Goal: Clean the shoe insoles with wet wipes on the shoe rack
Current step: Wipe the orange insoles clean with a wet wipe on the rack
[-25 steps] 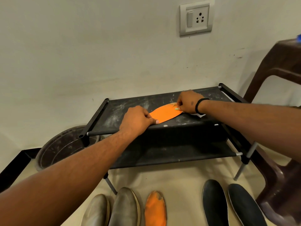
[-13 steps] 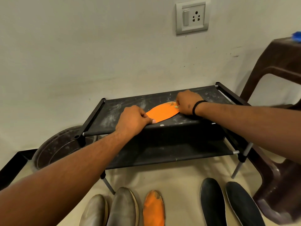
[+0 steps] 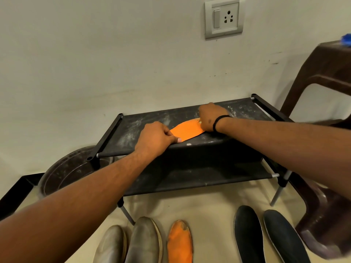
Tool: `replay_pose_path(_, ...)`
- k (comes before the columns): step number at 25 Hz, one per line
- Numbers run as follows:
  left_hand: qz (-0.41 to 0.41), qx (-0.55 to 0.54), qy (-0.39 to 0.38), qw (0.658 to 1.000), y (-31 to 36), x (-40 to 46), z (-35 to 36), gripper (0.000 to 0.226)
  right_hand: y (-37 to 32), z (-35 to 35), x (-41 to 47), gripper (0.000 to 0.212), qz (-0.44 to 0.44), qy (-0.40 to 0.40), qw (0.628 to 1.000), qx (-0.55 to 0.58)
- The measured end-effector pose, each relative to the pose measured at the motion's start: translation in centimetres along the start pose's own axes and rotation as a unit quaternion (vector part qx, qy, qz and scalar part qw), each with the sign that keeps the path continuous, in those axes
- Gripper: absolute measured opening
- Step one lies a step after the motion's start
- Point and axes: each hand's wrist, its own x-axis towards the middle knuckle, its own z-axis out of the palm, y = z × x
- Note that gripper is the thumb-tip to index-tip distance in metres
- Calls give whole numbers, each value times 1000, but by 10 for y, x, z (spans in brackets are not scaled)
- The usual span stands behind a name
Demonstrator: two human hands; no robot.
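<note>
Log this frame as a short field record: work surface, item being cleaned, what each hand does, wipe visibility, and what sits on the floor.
surface: top shelf of the black shoe rack, dusty with white marks
item: orange insole lying flat on that shelf
left hand: pinches the insole's near end, holding it down
right hand: fingers curled, pressed on the far end
wipe: not visible; hidden under the right hand if present
floor: second orange insole, pair of grey shoes, two dark insoles
nearby: brown plastic chair, wall socket

Dim, warm, even light — soft shadows, edges bowed.
</note>
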Motion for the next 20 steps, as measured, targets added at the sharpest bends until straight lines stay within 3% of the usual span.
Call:
replay_pose_path(5,2,7,6,1000,-4,0,0,21,-28,13,-2,17,-98,-54,986,126)
replay_pose_path(10,4,4,0,1000,0,1,0,20,-19,7,8,12,-19,1,1000,3)
replay_pose_path(14,9,7,10,1000,-4,-1,-1,18,-44,17,6,11,-87,-36,992,84)
replay_pose_path(20,16,-1,0,1000,3,-2,-2,19,-23,15,18,19,7,24,999,23)
